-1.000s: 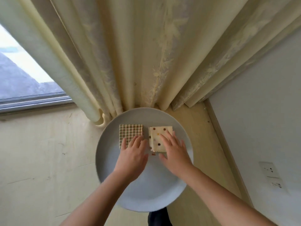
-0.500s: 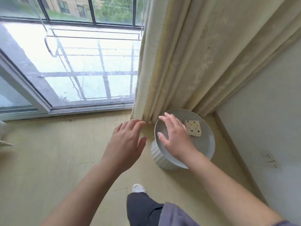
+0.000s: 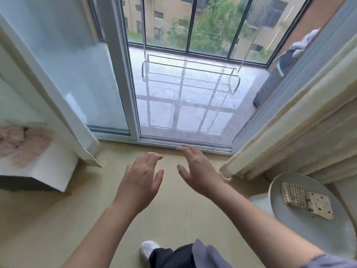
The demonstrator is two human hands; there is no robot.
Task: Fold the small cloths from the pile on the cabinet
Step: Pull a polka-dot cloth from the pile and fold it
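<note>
Between cabinet [image 3: 48, 171] and counter [image 3: 309, 231], over the floor [image 3: 58, 229], both grips are held empty. The left grip [image 3: 139, 182] and the right grip [image 3: 199, 171] are seen with fingers spread and relaxed, and nothing is gripped. On the counter at the right, two folded cloths are laid just beside each other: a checked cloth [image 3: 292, 194] and a dotted cloth [image 3: 319, 206]. The pile [image 3: 21, 146] of unfolded cloths is seen, blurred, on the cabinet at the far left, well apart from both grips. The step in hand is judged to be the fetching of another cloth, two being already folded. For the next move, a reach leftward to the pile is called for, and a single cloth should be pinched off the top without the rest being dragged along.
</note>
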